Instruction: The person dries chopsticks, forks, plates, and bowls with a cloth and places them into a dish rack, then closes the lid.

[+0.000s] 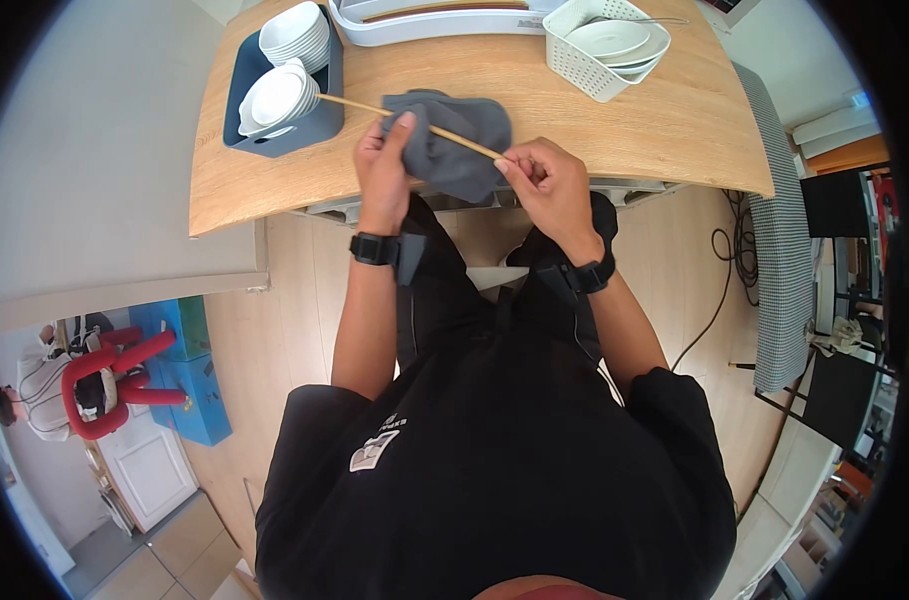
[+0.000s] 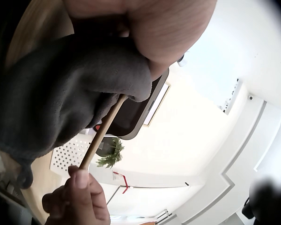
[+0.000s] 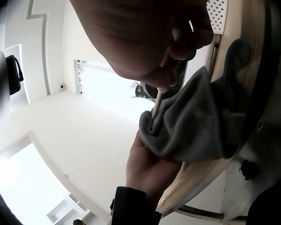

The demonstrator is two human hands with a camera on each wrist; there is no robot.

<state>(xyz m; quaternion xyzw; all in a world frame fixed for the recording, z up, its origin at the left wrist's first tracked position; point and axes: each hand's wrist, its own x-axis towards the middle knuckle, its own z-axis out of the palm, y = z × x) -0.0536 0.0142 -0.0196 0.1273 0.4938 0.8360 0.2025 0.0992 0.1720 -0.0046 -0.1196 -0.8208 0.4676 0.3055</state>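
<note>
A light wooden chopstick (image 1: 465,141) slants across in front of the person, over the table's near edge. The left hand (image 1: 382,165) grips a grey cloth (image 1: 465,175) folded around the chopstick, thumb on top. In the left wrist view the cloth (image 2: 70,89) covers part of the chopstick (image 2: 102,133), and its loose end hangs down with a small loop. The right hand (image 1: 553,185) pinches the chopstick's near right end between thumb and fingers. Beyond the left hand, the other end sticks out toward a blue-grey bin.
At the back left, the blue-grey bin (image 1: 237,95) holds stacked white bowls (image 1: 297,40). A white tray (image 1: 445,30) with brown sticks stands at the back middle. To its right, a white perforated basket (image 1: 575,65) contains plates and a metal utensil. Cables (image 1: 740,250) lie on the floor at right.
</note>
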